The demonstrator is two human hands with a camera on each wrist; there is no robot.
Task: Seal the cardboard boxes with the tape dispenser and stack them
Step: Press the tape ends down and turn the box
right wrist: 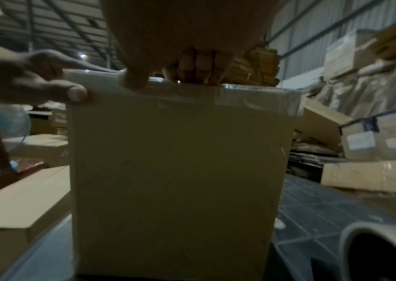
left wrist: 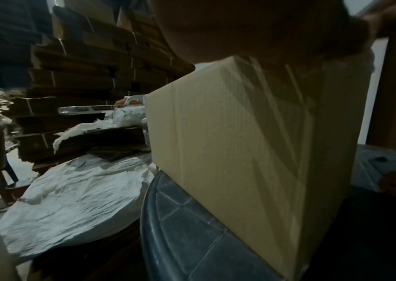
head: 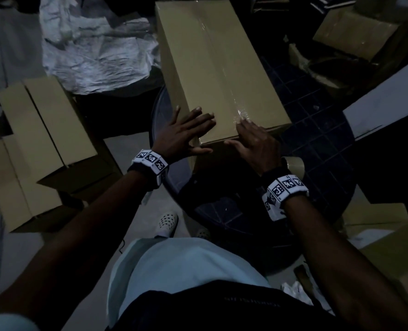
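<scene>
Cardboard box (head: 212,68), long, flaps closed, centre-top of the head frame, resting on a dark round grid-patterned table (head: 317,139), near end overhanging toward the table's left edge. Clear tape strip (head: 222,63) running lengthwise down the top seam and folding over the near end; in the right wrist view visible as a glossy band (right wrist: 252,98) across the box's upper edge. Left hand (head: 186,132) on the near left corner: fingers straight and slightly spread flat on the top face, thumb (right wrist: 71,93) wrapped over the edge onto the end face. Right hand (head: 255,144) just right of it at the near edge, over the tape end: fingertips (right wrist: 196,70) bunched together and pressing down on the top edge, thumb extended left along the rim. Nothing held in either hand, contact with box only. Tape roll (head: 293,163) on the table just behind the right wrist, also lower right of the right wrist view (right wrist: 379,251). More closed boxes (head: 38,130) on the floor, left of frame. Crumpled white sheet (head: 95,51) upper left. Another carton (head: 355,34) upper right. Stacked flat cardboard (left wrist: 83,66) upper left in the left wrist view.
</scene>
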